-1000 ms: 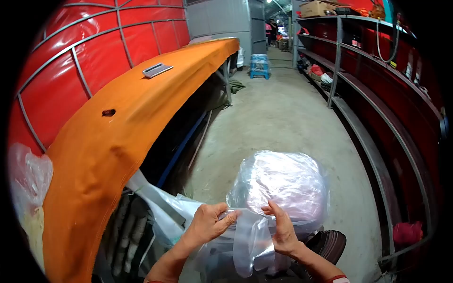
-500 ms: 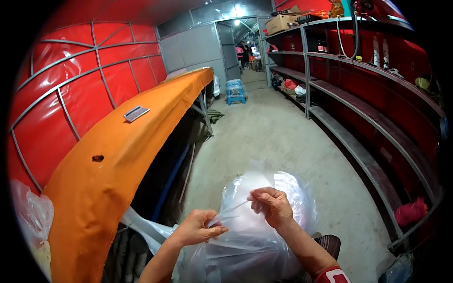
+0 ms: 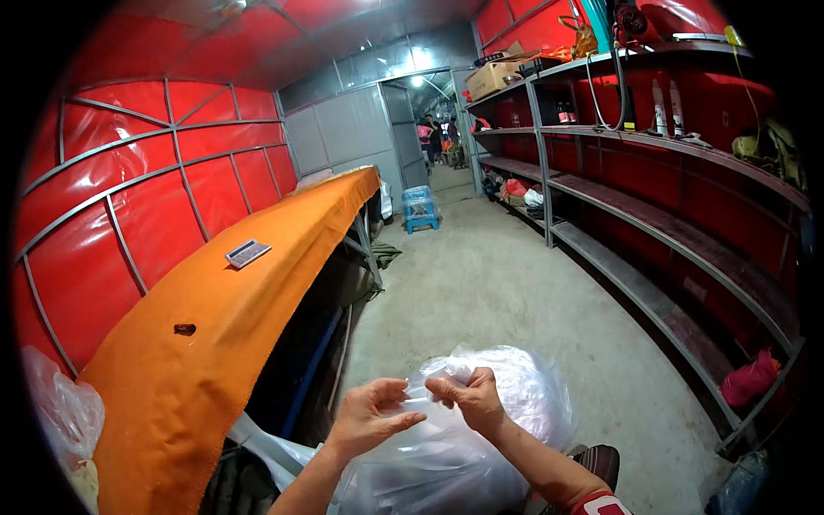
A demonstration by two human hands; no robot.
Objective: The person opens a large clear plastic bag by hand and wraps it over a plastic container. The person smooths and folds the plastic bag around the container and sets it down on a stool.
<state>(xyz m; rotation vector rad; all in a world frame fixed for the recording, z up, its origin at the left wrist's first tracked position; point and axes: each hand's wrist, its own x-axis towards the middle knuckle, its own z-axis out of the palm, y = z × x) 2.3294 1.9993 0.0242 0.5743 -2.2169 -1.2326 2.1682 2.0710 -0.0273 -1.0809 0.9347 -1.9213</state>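
A large, clear plastic bag (image 3: 506, 403) full of something pale and bulky stands on the floor before me. My right hand (image 3: 470, 402) pinches the gathered plastic at the bag's top, with a crumpled end sticking up above the fingers. Just left of it, my left hand (image 3: 375, 416) has its thumb and fingers apart around the twisted neck. A thin whitish strip shows between the two hands; whether it is bag plastic or a separate tie, I cannot make out.
An orange-covered table (image 3: 215, 318) runs along the left, bearing a calculator (image 3: 248, 254) and a small dark red object (image 3: 184, 329). Metal shelving (image 3: 635, 232) lines the right. A blue stool (image 3: 421, 209) stands near the doorway, with people beyond. My shoe (image 3: 598, 465) is beside the bag.
The loose bag top, earlier spread upward between both hands, is now gathered into a small bunch. My hands have come closer together, and the left fingers have opened. My view has tilted up.
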